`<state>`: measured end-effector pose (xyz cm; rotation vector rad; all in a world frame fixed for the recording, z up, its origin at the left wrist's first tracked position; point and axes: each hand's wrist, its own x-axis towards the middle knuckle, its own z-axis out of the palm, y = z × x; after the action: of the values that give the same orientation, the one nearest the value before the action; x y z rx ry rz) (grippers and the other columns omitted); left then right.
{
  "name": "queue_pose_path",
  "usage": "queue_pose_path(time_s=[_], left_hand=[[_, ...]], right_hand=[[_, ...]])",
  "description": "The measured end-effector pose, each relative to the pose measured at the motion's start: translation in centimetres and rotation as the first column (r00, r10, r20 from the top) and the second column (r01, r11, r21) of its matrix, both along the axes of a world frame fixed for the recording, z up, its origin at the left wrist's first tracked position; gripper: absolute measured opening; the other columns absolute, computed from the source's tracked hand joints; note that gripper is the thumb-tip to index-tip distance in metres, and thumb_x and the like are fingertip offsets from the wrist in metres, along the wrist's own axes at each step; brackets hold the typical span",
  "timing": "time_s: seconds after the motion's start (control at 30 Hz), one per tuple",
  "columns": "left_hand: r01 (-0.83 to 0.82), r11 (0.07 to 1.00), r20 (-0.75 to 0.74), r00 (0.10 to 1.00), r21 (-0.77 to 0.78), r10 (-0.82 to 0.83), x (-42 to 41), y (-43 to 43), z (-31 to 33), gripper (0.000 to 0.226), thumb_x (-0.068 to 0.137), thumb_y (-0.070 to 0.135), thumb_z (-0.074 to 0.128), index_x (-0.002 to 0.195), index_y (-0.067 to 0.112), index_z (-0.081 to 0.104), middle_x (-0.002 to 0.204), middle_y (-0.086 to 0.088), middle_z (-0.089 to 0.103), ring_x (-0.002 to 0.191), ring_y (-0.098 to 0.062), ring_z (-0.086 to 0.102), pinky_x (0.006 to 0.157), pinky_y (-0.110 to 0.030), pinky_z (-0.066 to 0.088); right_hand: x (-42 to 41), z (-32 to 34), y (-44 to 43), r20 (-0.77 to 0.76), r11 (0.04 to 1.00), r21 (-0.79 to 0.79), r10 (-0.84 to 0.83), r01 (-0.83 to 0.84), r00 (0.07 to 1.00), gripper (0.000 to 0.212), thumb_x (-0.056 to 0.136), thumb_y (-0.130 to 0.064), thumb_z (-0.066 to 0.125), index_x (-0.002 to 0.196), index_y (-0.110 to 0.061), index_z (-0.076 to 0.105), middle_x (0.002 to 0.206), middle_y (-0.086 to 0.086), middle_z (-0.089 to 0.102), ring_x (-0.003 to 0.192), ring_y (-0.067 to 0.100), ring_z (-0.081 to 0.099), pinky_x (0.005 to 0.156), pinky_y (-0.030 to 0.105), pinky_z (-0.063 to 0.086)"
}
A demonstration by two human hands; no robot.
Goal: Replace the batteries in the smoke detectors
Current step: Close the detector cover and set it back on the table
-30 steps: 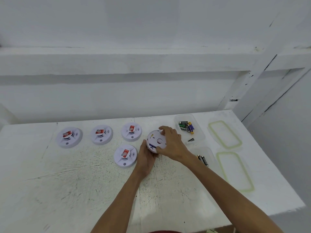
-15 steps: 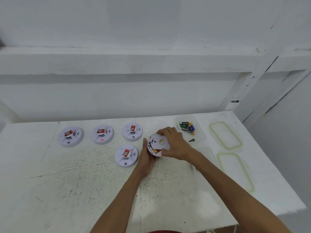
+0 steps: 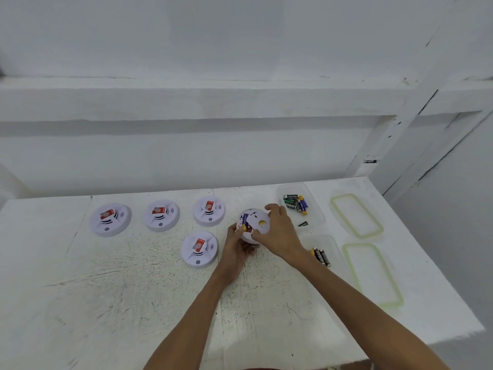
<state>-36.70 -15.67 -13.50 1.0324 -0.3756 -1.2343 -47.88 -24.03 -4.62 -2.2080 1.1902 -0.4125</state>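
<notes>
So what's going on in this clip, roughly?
A person holds one smoke detector turned back side up, with the left hand under it and the right hand gripping its right edge. A purple battery shows in its open compartment. Four other detectors lie face up on the table. Loose batteries sit in two clear tubs to the right, with lids beside them.

I count five smoke detectors, the held detector [image 3: 254, 225] plus four to its left [image 3: 110, 219] [image 3: 161, 215] [image 3: 209, 211] [image 3: 199, 249]; right of it two clear tubs [image 3: 314, 217] [image 3: 333, 249], then two green-rimmed lids [image 3: 356, 216] [image 3: 372, 273]; batteries [image 3: 295, 202] too clustered to count.
</notes>
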Motion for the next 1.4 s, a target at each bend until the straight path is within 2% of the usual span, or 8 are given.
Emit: queue_pose_path(time_s=[0.1,0.27,0.4,0.6,0.7,0.83,1.0,1.4], left_hand=[[0.045,0.999,0.079,0.996,-0.011,-0.044,-0.2,0.0,0.1,0.032,0.110,0.030,0.045,0.133,0.010,0.053,0.113,-0.011,0.070,0.087,-0.017,0.063,0.072,-0.029,0.051],[0.062,0.998,0.162,0.985,0.002,-0.062,-0.5,0.1,0.4,0.055,0.106,0.048,0.042,0.131,0.001,0.055,0.107,-0.013,0.069,0.083,-0.017,0.061,0.071,-0.030,0.048],[0.084,0.996,0.181,0.980,0.006,-0.083,-0.4,0.1,0.4,0.064,0.106,0.051,0.038,0.134,-0.005,0.053,0.115,-0.022,0.069,0.089,-0.023,0.065,0.074,-0.032,0.053],[0.084,0.996,0.117,0.990,0.010,-0.084,-0.4,0.1,0.8,0.053,0.111,0.042,0.030,0.140,0.006,0.057,0.131,-0.019,0.069,0.112,-0.028,0.067,0.090,-0.037,0.057],[0.058,0.998,0.053,0.997,0.015,-0.059,-0.3,0.1,0.9,0.054,0.109,0.045,0.035,0.139,0.006,0.058,0.130,-0.023,0.068,0.109,-0.028,0.066,0.088,-0.038,0.058],[0.037,0.999,0.013,0.999,0.036,-0.038,-0.1,-0.1,0.6,0.056,0.109,0.044,0.037,0.139,0.003,0.058,0.127,-0.025,0.068,0.106,-0.029,0.065,0.086,-0.038,0.058],[0.055,0.998,0.014,0.998,0.012,-0.055,-0.2,0.0,0.7,0.055,0.107,0.043,0.040,0.139,0.001,0.056,0.126,-0.022,0.069,0.107,-0.028,0.067,0.088,-0.039,0.059],[0.066,0.998,-0.008,0.998,-0.007,-0.066,-0.3,0.1,1.2,0.051,0.108,0.040,0.041,0.144,0.006,0.052,0.137,-0.020,0.065,0.120,-0.031,0.065,0.102,-0.045,0.056]], right_hand=[[0.2,-0.3,0.4,-0.006,0.999,0.010,-0.044,0.044,0.999,0.074,0.074,-0.038,0.075,0.132,-0.008,0.040,0.123,0.010,0.042,0.110,0.027,0.047,0.084,0.036,0.049],[0.3,-0.4,0.4,-0.002,0.998,-0.062,-0.029,0.029,1.000,0.070,0.074,-0.035,0.075,0.131,-0.010,0.044,0.121,0.007,0.046,0.115,0.026,0.038,0.084,0.029,0.037],[0.0,-0.2,0.1,0.107,0.999,-0.005,-0.050,0.051,0.993,0.069,0.072,-0.034,0.077,0.131,-0.016,0.045,0.122,0.002,0.047,0.115,0.020,0.042,0.090,0.036,0.045],[0.0,-0.3,-0.3,-0.012,0.999,-0.010,0.053,-0.053,0.999,0.076,0.065,-0.052,0.067,0.132,-0.026,0.044,0.119,-0.007,0.048,0.112,0.013,0.041,0.089,0.037,0.035],[0.0,-0.2,-0.9,-0.034,0.997,-0.008,0.078,-0.078,0.996,0.071,0.069,-0.042,0.076,0.132,-0.028,0.045,0.121,-0.007,0.048,0.113,0.015,0.041,0.089,0.040,0.037],[-0.4,0.3,-1.7,-0.079,0.985,-0.010,0.171,-0.173,0.982,0.064,0.075,-0.030,0.074,0.132,-0.027,0.047,0.124,-0.008,0.051,0.117,0.017,0.043,0.089,0.039,0.035],[-1.0,0.5,-2.7,-0.062,0.980,0.009,0.201,-0.201,0.978,0.069,0.072,-0.037,0.079,0.132,-0.028,0.047,0.117,-0.011,0.054,0.108,0.014,0.050,0.095,0.049,0.044],[-0.5,0.6,-3.3,-0.043,0.983,0.028,0.184,-0.183,0.982,0.075,0.070,-0.039,0.082,0.134,-0.026,0.045,0.113,-0.012,0.052,0.104,0.017,0.052,0.092,0.048,0.048]])
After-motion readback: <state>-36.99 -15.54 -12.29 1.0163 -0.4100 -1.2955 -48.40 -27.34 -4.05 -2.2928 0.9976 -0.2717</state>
